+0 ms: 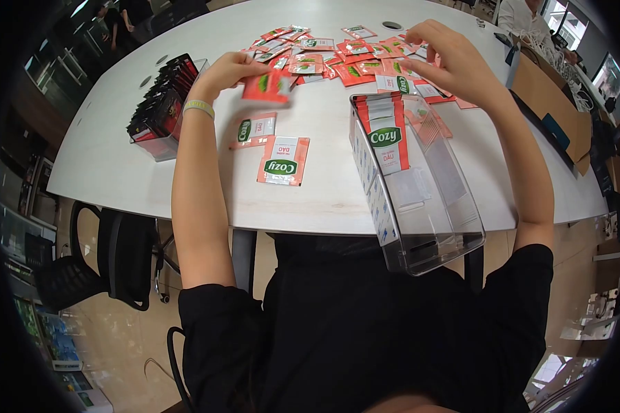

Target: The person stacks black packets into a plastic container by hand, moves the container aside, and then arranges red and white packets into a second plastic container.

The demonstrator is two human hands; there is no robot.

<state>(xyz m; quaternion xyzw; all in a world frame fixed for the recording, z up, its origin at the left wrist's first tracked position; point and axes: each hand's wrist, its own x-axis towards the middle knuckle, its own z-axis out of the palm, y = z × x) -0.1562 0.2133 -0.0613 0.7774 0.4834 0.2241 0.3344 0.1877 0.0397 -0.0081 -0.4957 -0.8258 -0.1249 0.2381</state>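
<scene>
My left hand pinches a red-and-pink tea sachet, slightly blurred, above the table. Below it, two pink Cozy sachets lie on the white tabletop, one partly over the other's edge. My right hand is held over the right side of a loose pile of sachets, thumb and fingers apart, nothing between them. Nearer me, a clear plastic box extends past the table's front edge. Several Cozy sachets stand stacked at its far left end; the rest of its inside shows bare plastic.
At the left stands another clear box packed with dark sachets. A cardboard box and white cables are at the right edge. Other people are beyond the table. A black chair stands at the lower left.
</scene>
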